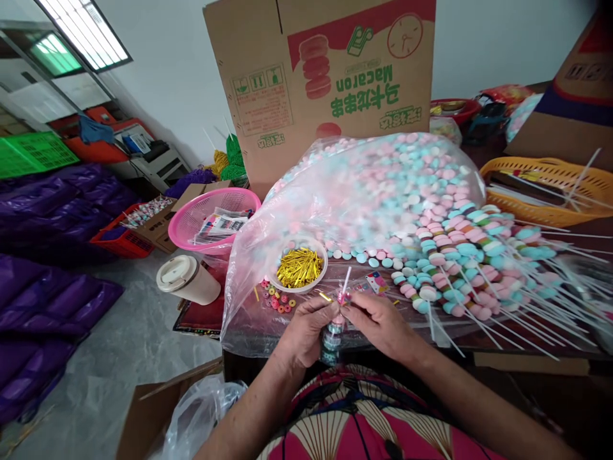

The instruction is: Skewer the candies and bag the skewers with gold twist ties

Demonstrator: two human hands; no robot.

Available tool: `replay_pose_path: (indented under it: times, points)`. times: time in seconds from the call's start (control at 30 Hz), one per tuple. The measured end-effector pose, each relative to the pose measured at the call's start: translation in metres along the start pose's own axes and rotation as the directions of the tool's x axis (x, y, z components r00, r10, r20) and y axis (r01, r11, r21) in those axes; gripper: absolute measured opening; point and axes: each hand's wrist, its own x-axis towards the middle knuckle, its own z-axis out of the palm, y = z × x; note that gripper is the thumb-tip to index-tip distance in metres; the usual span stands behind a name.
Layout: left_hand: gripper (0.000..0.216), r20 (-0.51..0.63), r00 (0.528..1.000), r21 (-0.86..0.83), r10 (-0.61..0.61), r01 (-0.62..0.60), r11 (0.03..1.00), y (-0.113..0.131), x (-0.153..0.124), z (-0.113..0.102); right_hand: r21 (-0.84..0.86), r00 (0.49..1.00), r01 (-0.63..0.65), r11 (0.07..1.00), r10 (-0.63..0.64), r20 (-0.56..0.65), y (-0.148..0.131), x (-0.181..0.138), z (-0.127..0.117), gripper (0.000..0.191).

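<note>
My left hand (306, 329) is closed around a candy skewer (334, 332) wrapped in clear film, its white stick pointing up. My right hand (378, 322) pinches the wrap at the top of the same skewer, fingers pressed together near a gold twist tie (325, 296). Just beyond my hands stands a small bowl of gold twist ties (299, 266). A heap of finished pastel candy skewers (479, 262) lies to the right, with their sticks fanned out. Loose pink, blue and white candy discs (393, 185) fill a big clear plastic bag behind.
A cardboard box (325, 76) stands at the back. A pink basket (211, 217) and a lidded paper cup (184, 279) are on the left, a yellow basket (541, 188) on the right. Small ring candies (278, 300) lie by the bowl. Purple bags (52, 255) cover the floor left.
</note>
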Motion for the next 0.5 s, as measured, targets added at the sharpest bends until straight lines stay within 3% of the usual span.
replay_pose_path:
  times: [0.1,0.2,0.3,0.37,0.43,0.5]
  points:
    - [0.033,0.160,0.958,0.003,-0.237,0.240,0.971,0.006,-0.002,-0.004,0.097,0.952,0.143,0.985,-0.163,0.258,-0.004,0.009,-0.019,0.030]
    - [0.035,0.204,0.937,-0.030,-0.285,0.297,0.954,0.007,-0.001,-0.002,0.134,0.942,0.130,0.982,-0.164,0.293,-0.007,0.015,-0.024,0.026]
    - [0.037,0.008,0.976,-0.141,-0.217,0.216,0.966,0.003,0.002,0.004,-0.072,0.993,0.090,0.993,-0.084,0.086,-0.003,0.010,-0.007,0.030]
    - [0.037,-0.124,0.982,-0.175,-0.143,0.120,0.977,-0.002,0.004,0.009,-0.238,0.994,0.102,0.966,-0.109,-0.019,0.002,0.005,0.003,0.029]
    - [0.035,-0.173,0.984,-0.104,-0.049,0.031,0.994,-0.007,0.004,0.013,-0.375,0.981,0.183,0.908,-0.195,0.008,0.006,0.003,0.004,0.027]
    - [0.033,-0.206,0.968,0.064,0.144,-0.134,0.989,-0.010,0.005,0.019,-0.491,0.962,0.268,0.829,-0.259,0.087,0.006,0.006,-0.008,0.027]
